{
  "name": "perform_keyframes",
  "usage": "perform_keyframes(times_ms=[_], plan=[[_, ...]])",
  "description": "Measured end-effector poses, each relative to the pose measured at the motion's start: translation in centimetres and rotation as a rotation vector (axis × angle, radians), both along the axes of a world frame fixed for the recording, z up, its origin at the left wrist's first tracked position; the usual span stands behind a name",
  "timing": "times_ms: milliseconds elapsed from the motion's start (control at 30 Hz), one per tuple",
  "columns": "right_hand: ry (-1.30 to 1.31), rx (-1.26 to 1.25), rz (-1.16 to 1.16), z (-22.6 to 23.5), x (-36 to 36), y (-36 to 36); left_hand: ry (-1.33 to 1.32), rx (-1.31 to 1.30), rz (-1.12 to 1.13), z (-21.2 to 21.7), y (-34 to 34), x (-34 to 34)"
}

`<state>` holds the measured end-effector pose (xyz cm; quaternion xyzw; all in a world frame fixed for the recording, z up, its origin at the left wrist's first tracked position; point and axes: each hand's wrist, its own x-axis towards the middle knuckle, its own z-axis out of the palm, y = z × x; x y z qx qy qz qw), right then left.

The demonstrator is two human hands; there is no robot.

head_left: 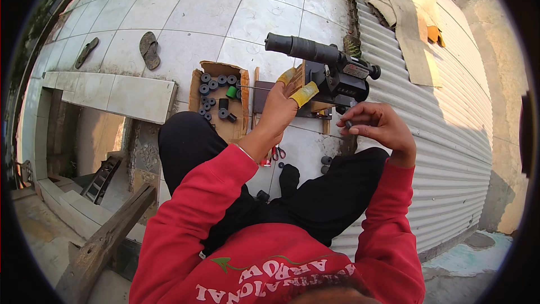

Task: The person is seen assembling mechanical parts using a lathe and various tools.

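A dark power tool (350, 81) with a long ribbed black barrel sits on a low stand in front of me. My left hand (280, 107), with yellow wrapping on its fingertips, is closed about a striped wooden piece (297, 80) at the tool's left side. A thin metal rod (254, 86) runs left from this hand toward the box; its other end is hidden. To the right of the tool, my right hand (379, 126) pinches a small black cylinder (349, 124) between thumb and fingers, just below the tool's body.
A cardboard box (243, 126) holds several black rollers and one green one. Red-handled scissors (278, 152) lie by my foot, with loose black rollers (325, 164) nearby. Corrugated sheeting (439, 146) rises at right. Sandals (149, 50) rest on the tiles beyond a raised ledge (138, 97).
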<state>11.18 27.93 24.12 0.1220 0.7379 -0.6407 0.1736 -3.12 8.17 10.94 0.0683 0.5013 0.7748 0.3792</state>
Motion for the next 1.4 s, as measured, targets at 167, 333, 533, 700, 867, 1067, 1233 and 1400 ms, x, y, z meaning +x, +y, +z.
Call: perform_keyframes(times_ms=[167, 333, 533, 700, 867, 1067, 1233, 1400], plan=[[0.601, 0.033, -0.372, 2.8, -4.0, 5.8, -0.034, 0.072, 0.045, -0.8, 1.0, 1.2], [0.745, -0.296, -0.74, -2.6, -5.8, 6.9, -0.074, 0.396, 0.31, 0.2, 0.4, -0.7], [0.772, -0.196, -0.693, -2.4, -6.4, 5.6, -0.211, 0.554, 0.338, 0.6, 0.1, -3.7], [0.775, 0.01, -0.607, -1.3, -6.2, 4.5, -0.17, 0.505, 0.357, 0.4, 1.1, -3.5], [0.61, 0.258, -0.285, 2.2, -9.7, 1.6, -0.227, 0.568, 0.363, 0.5, 1.1, -3.9], [0.545, 0.705, 0.479, 7.3, -18.9, -3.6, -0.275, 0.584, 0.429, 2.4, 1.6, -3.1], [0.344, 0.918, 0.8, 7.1, -26.3, -8.2, -0.256, 0.534, 0.483, 2.6, 2.4, -2.8], [-0.032, 1.181, 1.023, 6.2, -29.5, -11.7, -0.316, 0.524, 0.54, 3.1, 3.1, -2.5]])
